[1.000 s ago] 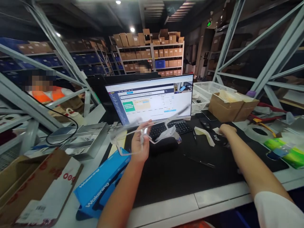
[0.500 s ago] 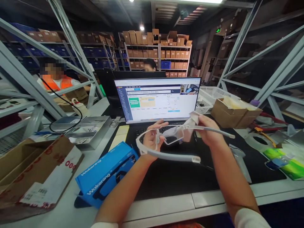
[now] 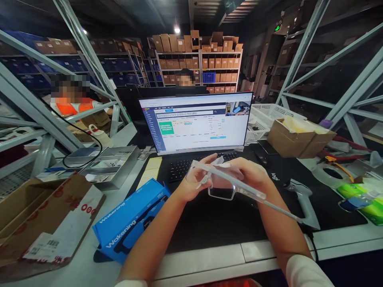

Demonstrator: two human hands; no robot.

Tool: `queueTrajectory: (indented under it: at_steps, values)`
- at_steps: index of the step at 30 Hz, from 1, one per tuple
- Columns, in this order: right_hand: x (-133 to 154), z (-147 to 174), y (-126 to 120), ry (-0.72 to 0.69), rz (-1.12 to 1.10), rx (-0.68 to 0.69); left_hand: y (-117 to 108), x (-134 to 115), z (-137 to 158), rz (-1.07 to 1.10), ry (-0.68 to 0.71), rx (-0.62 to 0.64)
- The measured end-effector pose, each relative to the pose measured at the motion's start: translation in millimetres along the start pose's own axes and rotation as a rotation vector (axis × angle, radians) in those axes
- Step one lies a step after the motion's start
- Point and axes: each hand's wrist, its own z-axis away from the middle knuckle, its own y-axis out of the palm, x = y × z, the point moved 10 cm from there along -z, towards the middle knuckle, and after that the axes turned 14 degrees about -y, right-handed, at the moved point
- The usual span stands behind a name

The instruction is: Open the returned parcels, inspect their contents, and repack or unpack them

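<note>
Clear-framed glasses (image 3: 230, 178) are held above the black desk mat, both temples pointing to the right and toward me. My left hand (image 3: 194, 181) is closed on one side of the frame, near a hinge. My right hand (image 3: 254, 171) is behind the frame, its fingers bent over a thin whitish wipe (image 3: 220, 160) against the front. Most of the wipe is hidden by the fingers and the glasses. Left of my left forearm lies a blue box (image 3: 128, 217) printed "Wakening".
A monitor (image 3: 194, 127) and keyboard (image 3: 176, 170) stand ahead. A barcode scanner (image 3: 305, 203) lies right of my right forearm. An open cardboard carton (image 3: 66, 223) and a grey tray (image 3: 127, 167) are on the left. Tape (image 3: 327, 175) and a green packet (image 3: 359, 199) lie right. Two people sit beyond.
The glasses have turned and tilted, with their temples now closer together. My right hand has moved left and down, nearer to my left hand, bringing the wipe behind the frame.
</note>
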Motion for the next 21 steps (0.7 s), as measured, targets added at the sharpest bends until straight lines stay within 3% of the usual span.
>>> queueTrajectory:
  at_steps: [6,9,14,21]
  values:
    - [-16,7,15,0.109,-0.143,0.117,-7,16,-2,-0.113,-0.143,-0.029]
    - [-26,9,18,0.158,-0.157,0.129,-9,2,1,-0.181,-0.065,-0.077]
    - [-36,13,45,0.179,0.099,0.421,8,-21,10,-0.313,0.164,-0.02]
    - [-35,21,52,0.272,0.089,0.43,-3,-31,20,-0.439,0.189,-0.088]
